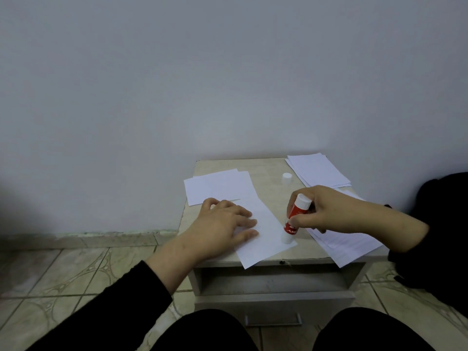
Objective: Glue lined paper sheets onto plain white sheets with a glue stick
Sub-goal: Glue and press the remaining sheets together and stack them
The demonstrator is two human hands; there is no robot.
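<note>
A plain white sheet lies tilted on the small table, its near corner over the front edge. My left hand rests flat on its left part, fingers spread. My right hand grips a red and white glue stick, tip down and touching the sheet near its right edge. The stick's white cap stands apart at the back of the table. Lined sheets lie under my right wrist at the table's right front. More white sheets lie at the left rear.
Another paper stack sits at the back right corner against the wall. The small beige table has an open shelf and a drawer below. A dark bag or garment is at the right. Tiled floor lies to the left; my knees are in front.
</note>
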